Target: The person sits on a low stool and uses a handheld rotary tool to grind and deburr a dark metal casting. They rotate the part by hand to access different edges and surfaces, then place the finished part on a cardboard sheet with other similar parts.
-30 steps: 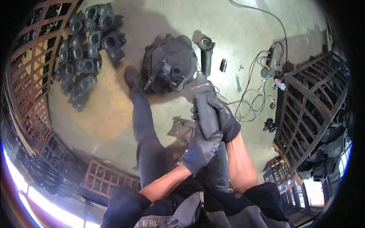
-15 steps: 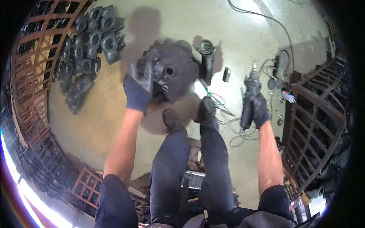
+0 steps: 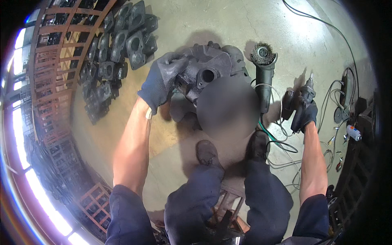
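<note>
— Casting point(image 3: 212, 69), big and dark grey, sitting on the concrete floor point(image 3: 196, 20) at about twelve o'clock from the boots, round bore facing up. Lower part hidden behind a blurred patch.

— Held how?

— Gripped at its nine o'clock edge by the left hand point(image 3: 163, 79), gloved, fingers curled over the rim. Touching, no gap.

— And off to the side?

— Heap of smaller castings point(image 3: 118, 53) at ten o'clock, well apart from the big one, stacked beside a rusty steel rack point(image 3: 49, 81). Second rack point(image 3: 363, 163) at three o'clock, mostly in shadow.

— Tools?

— Angle grinder point(image 3: 263, 73) lying at one o'clock, wire-brush head up, just beside the big casting. Unheld. Smaller power tool point(image 3: 302, 96) at two o'clock, upright, tip pointing away, wrapped tight in the right hand point(image 3: 304, 116), gloved too, fist closed round the body.

— Anything smaller?

— Tangle of cables point(image 3: 281, 143) trailing from both tools toward four o'clock. Two boots point(image 3: 208, 153) planted at the centre, near the casting's lower edge.
</note>
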Tool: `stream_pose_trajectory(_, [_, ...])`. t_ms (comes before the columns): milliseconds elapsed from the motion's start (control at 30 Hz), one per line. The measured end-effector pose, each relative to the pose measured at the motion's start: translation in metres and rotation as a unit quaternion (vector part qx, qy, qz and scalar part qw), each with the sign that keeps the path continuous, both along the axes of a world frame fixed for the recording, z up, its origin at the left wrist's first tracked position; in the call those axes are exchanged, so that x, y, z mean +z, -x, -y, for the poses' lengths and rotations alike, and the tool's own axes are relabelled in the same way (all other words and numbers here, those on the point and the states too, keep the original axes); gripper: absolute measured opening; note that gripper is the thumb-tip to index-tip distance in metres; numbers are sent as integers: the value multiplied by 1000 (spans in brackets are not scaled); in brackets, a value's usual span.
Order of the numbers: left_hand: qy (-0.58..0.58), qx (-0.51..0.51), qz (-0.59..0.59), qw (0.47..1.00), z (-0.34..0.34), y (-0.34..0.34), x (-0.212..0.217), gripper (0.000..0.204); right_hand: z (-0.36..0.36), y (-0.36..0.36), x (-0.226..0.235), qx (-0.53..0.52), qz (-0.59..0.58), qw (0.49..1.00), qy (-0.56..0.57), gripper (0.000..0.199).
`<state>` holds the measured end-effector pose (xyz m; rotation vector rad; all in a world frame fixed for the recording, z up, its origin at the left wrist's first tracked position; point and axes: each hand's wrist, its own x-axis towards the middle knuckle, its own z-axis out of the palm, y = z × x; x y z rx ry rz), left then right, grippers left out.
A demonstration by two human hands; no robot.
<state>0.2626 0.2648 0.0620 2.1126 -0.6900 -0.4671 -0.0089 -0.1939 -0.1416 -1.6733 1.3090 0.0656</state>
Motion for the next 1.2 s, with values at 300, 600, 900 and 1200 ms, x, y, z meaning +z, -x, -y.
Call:
stream_pose_trajectory(300, [98,299,-223,923,17,38,7,36,-14,-16,17,46,-3,997,57,42])
stream_pose_trajectory(600, [-85,285,-84,951,17,41,22,31,-27,-18,29,59,-34,995,68,47])
stream_pose_trajectory(900, [-150,251,83,953,46,79,48,35,-6,28,0,112,-8,974,197,65])
stream_pose_trajectory(1200, [-214,176,222,935,40,100,47,31,-26,116,16,116,13,980,159,51])
